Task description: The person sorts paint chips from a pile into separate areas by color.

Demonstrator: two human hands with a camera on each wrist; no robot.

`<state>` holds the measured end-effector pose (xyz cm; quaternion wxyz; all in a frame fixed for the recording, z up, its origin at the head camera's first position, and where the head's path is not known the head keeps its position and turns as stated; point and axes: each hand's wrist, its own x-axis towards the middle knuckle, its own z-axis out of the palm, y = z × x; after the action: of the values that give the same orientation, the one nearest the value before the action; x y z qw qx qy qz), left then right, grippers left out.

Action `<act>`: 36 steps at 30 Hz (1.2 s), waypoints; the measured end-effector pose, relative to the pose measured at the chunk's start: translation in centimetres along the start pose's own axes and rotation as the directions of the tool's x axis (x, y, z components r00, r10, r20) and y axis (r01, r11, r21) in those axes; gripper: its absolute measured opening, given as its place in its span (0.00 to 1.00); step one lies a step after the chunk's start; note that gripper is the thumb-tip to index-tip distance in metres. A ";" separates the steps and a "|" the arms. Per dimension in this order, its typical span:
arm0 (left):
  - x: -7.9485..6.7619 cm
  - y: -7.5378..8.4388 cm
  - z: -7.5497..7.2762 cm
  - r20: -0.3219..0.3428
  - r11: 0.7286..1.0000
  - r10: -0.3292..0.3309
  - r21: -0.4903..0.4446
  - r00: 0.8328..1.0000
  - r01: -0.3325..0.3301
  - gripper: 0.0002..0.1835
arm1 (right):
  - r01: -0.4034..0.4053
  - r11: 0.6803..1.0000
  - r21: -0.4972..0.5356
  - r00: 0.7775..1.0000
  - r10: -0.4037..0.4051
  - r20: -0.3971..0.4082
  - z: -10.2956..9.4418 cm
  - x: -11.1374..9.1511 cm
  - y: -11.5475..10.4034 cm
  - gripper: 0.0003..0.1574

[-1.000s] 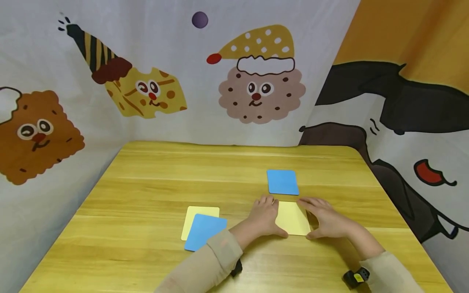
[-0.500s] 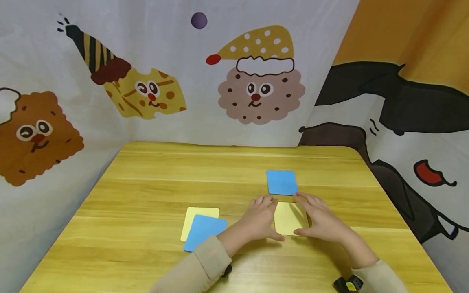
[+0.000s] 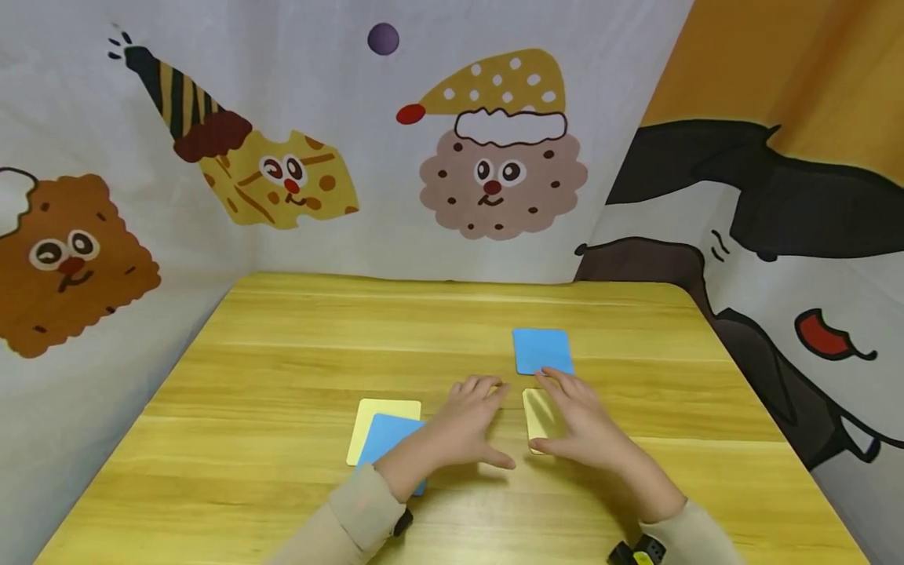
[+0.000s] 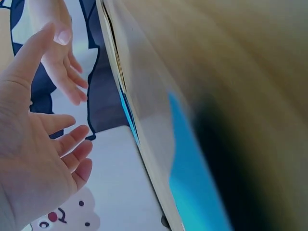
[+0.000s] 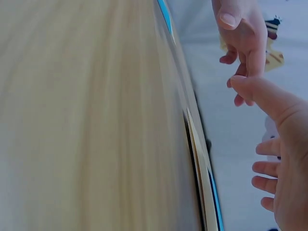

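Note:
A square yellow card [image 3: 538, 420] lies on the wooden table, partly hidden by my right hand [image 3: 582, 424]. That hand hovers over the card's right side with fingers spread and nothing in its grasp. Just beyond it lies a blue card [image 3: 542, 350], its near edge close to my right fingertips. My left hand [image 3: 459, 428] is held above the table, left of the yellow card and apart from it, fingers loosely extended. In the right wrist view the yellow card [image 5: 195, 139] shows edge-on below my raised right hand [image 5: 293, 173].
On the left, a second blue card [image 3: 384, 435] overlaps another yellow card [image 3: 363, 420]; my left forearm covers part of the blue one. The wooden table [image 3: 282, 345] ends at a cloth backdrop [image 3: 388, 196] with cartoon prints.
Both hands have moved left. My left hand has come away from the yellow card's left edge, and my right hand has gone from its right edge to over it. The cards stay about where they were.

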<state>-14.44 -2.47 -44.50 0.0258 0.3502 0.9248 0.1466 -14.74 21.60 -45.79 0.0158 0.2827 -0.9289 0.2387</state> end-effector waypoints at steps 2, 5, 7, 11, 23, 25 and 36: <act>-0.7 -0.5 -0.3 -0.003 1.000 0.001 -0.011 1.000 -0.001 0.60 | 0.007 1.000 -0.005 1.000 -0.007 0.003 0.3 0.4 -0.6 0.65; -1.8 -1.4 -0.7 -0.008 1.000 0.003 -0.028 1.000 -0.003 0.60 | 0.014 1.000 -0.012 1.000 -0.014 0.004 0.9 0.9 -1.5 0.65; -2.5 -2.0 -1.0 -0.010 0.999 0.009 -0.041 1.000 -0.009 0.60 | 0.027 0.999 -0.022 1.000 -0.027 -0.001 1.2 1.2 -2.1 0.64; -3.9 -3.3 -1.3 -0.007 0.998 0.022 -0.054 1.000 -0.022 0.60 | 0.058 0.997 -0.055 0.998 -0.057 0.026 2.0 1.8 -3.5 0.66; -8.2 -7.3 -2.1 0.054 0.995 -0.002 -0.097 0.999 0.008 0.62 | 0.155 0.979 -0.131 0.979 -0.135 0.155 4.3 3.4 -6.4 0.72; -8.8 -7.8 -2.2 0.068 0.994 -0.007 -0.110 0.998 0.015 0.62 | 0.173 0.975 -0.139 0.975 -0.149 0.166 4.8 3.6 -6.9 0.73; -11.9 -9.8 -2.1 0.080 0.988 -0.005 -0.152 0.997 0.017 0.64 | 0.256 0.955 -0.150 0.946 -0.216 0.240 6.8 4.3 -9.9 0.75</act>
<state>-12.08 -17.78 -46.02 0.0901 0.3477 0.9109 0.2029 -12.36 9.08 -46.74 -0.0337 0.4143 -0.9019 0.1176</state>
